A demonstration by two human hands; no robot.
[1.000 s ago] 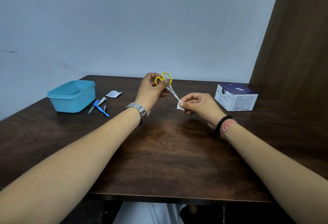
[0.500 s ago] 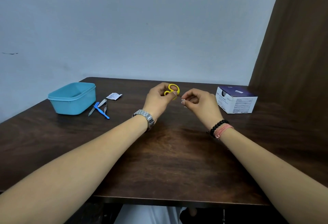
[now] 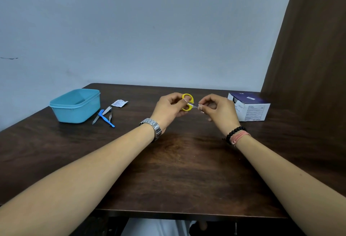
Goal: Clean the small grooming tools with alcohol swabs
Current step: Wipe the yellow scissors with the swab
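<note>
My left hand (image 3: 168, 109) grips small scissors with yellow handles (image 3: 187, 102) above the middle of the dark wooden table (image 3: 179, 170). The short metal blades point right, toward my right hand (image 3: 218, 111). That hand pinches the blade tips between thumb and forefinger; the swab is mostly hidden inside the pinch, with only a sliver of white showing. Both hands hover over the far half of the table.
A light blue plastic tub (image 3: 75, 105) stands at the far left. Beside it lie a blue-handled tool (image 3: 106, 118), nail clippers (image 3: 107, 110) and a torn swab wrapper (image 3: 119, 103). A white and purple swab box (image 3: 250, 108) sits at the far right.
The scissors dropped from a raised, tilted pose to level between my hands. My right hand slid up the blades toward the handles, and the white swab went out of sight in the pinch.
</note>
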